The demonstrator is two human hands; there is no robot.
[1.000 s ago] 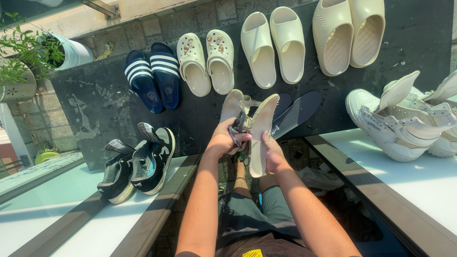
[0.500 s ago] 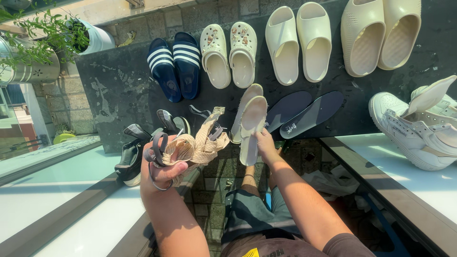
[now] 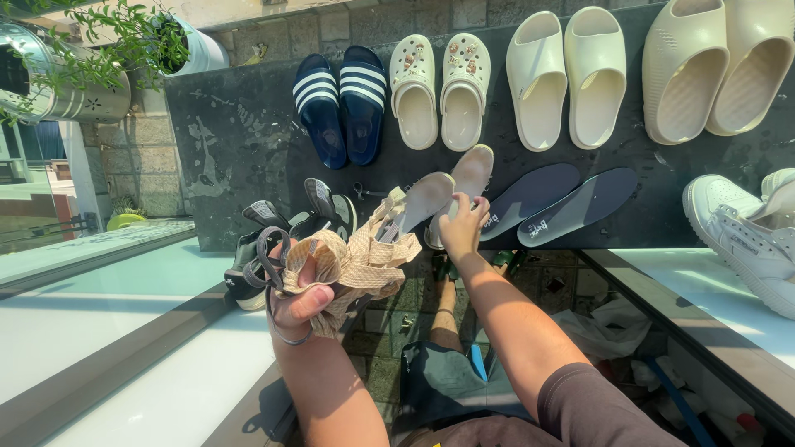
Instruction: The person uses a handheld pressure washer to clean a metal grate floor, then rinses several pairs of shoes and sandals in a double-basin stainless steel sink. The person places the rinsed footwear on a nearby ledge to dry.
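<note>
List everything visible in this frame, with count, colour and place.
Striped slides: two, navy and white, black surface, upper left.
Clogs: two, cream, beside the slides.
Foam slides: two, cream, upper centre.
Chunky slides: two, beige, upper right.
Insoles: two, dark blue, centre right.
Grey insoles: two, centre.
Dark sneakers: pair, black-grey, left edge.
White sneakers: right ledge.
Metal planter: silver, top left.
Laces: tan and grey bundle.
Left hand: grips laces.
Right hand: on grey insoles.

The left hand (image 3: 300,300) at 7 o'clock grips a bundle of beige and grey shoelaces (image 3: 348,261). The right hand (image 3: 462,225), at centre, rests on 2 grey insoles (image 3: 451,192). 2 dark insoles (image 3: 563,203) lie toward 3 o'clock.
</note>
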